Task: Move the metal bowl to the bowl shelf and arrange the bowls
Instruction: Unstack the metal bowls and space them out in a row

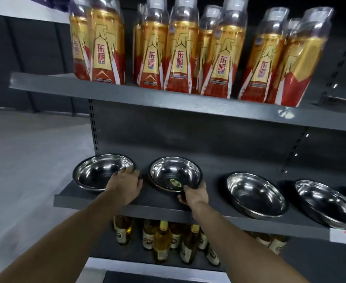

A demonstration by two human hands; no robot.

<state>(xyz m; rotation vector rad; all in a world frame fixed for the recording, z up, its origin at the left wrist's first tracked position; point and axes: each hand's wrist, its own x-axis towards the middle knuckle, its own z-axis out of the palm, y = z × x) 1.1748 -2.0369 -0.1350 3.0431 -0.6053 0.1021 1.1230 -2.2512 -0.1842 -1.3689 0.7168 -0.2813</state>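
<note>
Steel bowls [175, 173] look light, stiff, slick; we'd grip rims. Our right hand [193, 194] pinches the second bowl's front rim near the shelf's [147, 208] left end; left hand [125, 183] rests flat on the end bowl [98, 170].

Grey shelf [168, 213] with four metal bowls in a row, left hand [125, 185] on first bowl [98, 172] near rim, right hand [193, 195] pinching front rim of tilted second bowl [174, 172], third bowl [256, 195], fourth bowl [327, 203], gold-red bottles [180, 56] above, amber bottles [164, 240] below
</note>
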